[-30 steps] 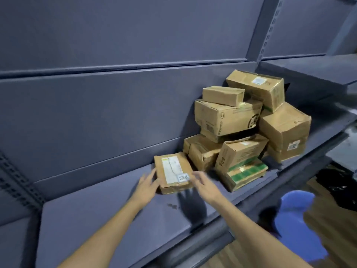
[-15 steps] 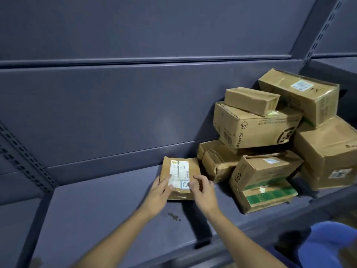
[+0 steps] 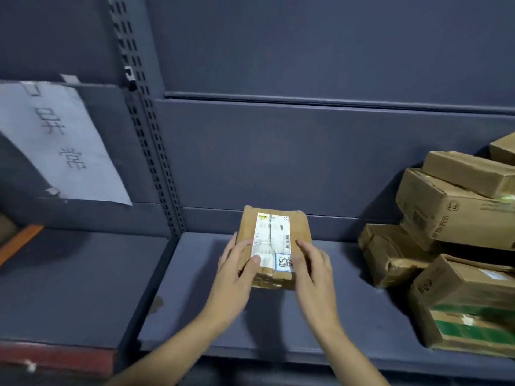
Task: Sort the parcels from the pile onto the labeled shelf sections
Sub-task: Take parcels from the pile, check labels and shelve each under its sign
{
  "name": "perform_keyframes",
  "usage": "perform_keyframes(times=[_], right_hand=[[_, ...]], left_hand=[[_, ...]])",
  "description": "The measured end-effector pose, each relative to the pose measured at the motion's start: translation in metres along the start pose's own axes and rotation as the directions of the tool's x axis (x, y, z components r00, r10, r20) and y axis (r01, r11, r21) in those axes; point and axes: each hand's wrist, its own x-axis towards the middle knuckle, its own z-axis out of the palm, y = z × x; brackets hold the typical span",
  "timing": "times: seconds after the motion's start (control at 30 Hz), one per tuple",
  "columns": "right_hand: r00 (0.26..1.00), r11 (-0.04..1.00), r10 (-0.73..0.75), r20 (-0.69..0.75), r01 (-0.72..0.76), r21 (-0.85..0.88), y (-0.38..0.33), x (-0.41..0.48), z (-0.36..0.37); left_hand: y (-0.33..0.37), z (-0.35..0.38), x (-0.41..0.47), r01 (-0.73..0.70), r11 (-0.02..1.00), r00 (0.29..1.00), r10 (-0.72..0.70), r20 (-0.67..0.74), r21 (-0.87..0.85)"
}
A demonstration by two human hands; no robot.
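Holding: both hands clamp the small parcel [image 3: 274, 246]. The left hand [image 3: 237, 271] is at its 9 o'clock edge with the thumb on the white label [image 3: 271, 235]. The right hand [image 3: 312, 274] is at its 3 o'clock edge, fingers laid over the top.
Parcel place: mid-frame, apparently raised just off the shelf [image 3: 278, 332], label facing up.
Change: a second ago it lay against the pile with the hands only reaching. Now it is gripped and drawn clear toward 9 o'clock.
Pile: the remaining boxes [image 3: 459, 246] sit at 3 o'clock, apart from the parcel.
Sign: a handwritten paper sheet [image 3: 64, 143] has come into view at 10 o'clock, beyond the slotted upright [image 3: 150, 151].
Meaning: the pick is done. The signed section is probably the destination, and placement is still ahead.
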Motion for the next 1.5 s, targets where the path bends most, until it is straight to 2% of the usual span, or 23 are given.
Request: perform_keyframes(times=[0.17, 0.33, 0.6, 0.77, 0.97, 1.1, 1.17, 1.3, 1.5], right_hand=[[0.990, 0.991, -0.066, 0.124, 0.051, 0.124, -0.058, -0.068, 0.038], [0.965, 0.977, -0.121, 0.234, 0.074, 0.201, -0.102, -0.148, 0.088], [0.884, 0.947, -0.244, 0.400, 0.128, 0.294, -0.144, -0.241, 0.184], [0.791, 0.929, -0.316, 0.524, 0.146, 0.340, -0.167, -0.274, 0.239], [0.667, 0.913, -0.389, 0.635, 0.187, 0.363, -0.202, -0.288, 0.309], [0.629, 0.900, -0.408, 0.662, 0.155, 0.407, -0.224, -0.291, 0.373], [0.616, 0.889, -0.423, 0.664, 0.143, 0.435, -0.233, -0.286, 0.407], [0.580, 0.896, -0.419, 0.698, 0.140, 0.421, -0.252, -0.268, 0.474], [0.536, 0.911, -0.404, 0.742, 0.161, 0.380, -0.289, -0.249, 0.550]], left_hand=[[0.024, -0.079, -0.070, -0.052, 0.998, 0.978, 0.055, -0.201, 0.017], [0.018, -0.157, -0.160, -0.061, 0.997, 0.931, 0.073, -0.358, 0.044], [-0.005, -0.256, -0.264, -0.040, 0.992, 0.769, 0.107, -0.630, 0.119], [-0.017, -0.304, -0.301, 0.036, 0.991, 0.634, 0.079, -0.769, 0.131], [-0.034, -0.366, -0.317, 0.143, 0.982, 0.518, 0.032, -0.855, 0.124], [-0.063, -0.418, -0.313, 0.208, 0.962, 0.443, 0.070, -0.894, 0.178], [-0.077, -0.447, -0.301, 0.217, 0.958, 0.427, 0.080, -0.901, 0.188], [-0.098, -0.502, -0.272, 0.148, 0.983, 0.408, 0.038, -0.912, 0.107], [-0.116, -0.577, -0.239, 0.169, 0.980, 0.398, 0.030, -0.917, 0.106]])
